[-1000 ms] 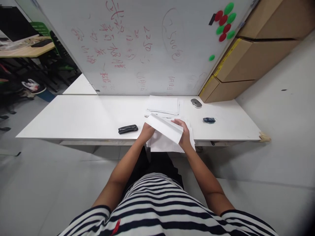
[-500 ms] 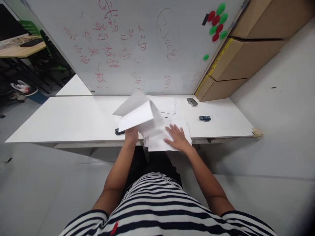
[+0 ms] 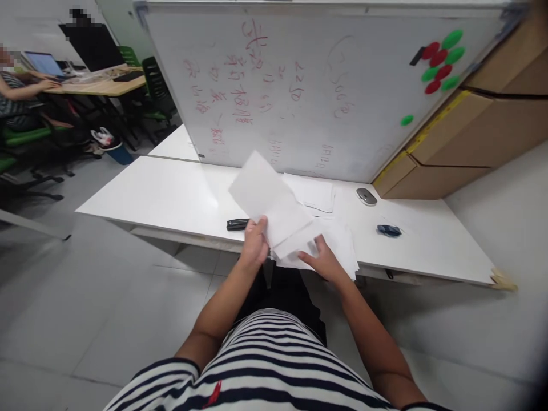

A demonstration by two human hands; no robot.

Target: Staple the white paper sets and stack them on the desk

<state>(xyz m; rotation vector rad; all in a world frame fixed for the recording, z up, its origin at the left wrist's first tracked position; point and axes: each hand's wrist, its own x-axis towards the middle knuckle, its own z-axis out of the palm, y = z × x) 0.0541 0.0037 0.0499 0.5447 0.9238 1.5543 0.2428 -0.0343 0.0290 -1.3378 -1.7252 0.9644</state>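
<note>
My left hand [image 3: 256,244] is closed on sheets of white paper [image 3: 268,191], its thumb on top, lifting them at a slant over the desk. A pile of loose white paper [image 3: 340,242] lies at the desk's front edge, partly overhanging. Over this pile my right hand [image 3: 324,260] is open, thumb and fingers apart; whether it touches the paper I cannot tell. A black stapler-like object [image 3: 237,225] rests just left of my left hand. Behind the raised sheets, another stack of paper [image 3: 321,196] lies near the whiteboard.
A whiteboard [image 3: 308,85] with red writing and magnets stands along the back of the white desk [image 3: 171,188]. To the right are a computer mouse [image 3: 366,196], a small dark blue item [image 3: 389,230] and stacked cardboard boxes [image 3: 454,134]. A person [image 3: 21,91] sits at another table far left.
The view has swung to the left, bringing the seated person into sight. The folded-over sheets in my left hand now spread flatter, and my right hand has shifted from lying flat to fingers raised.
</note>
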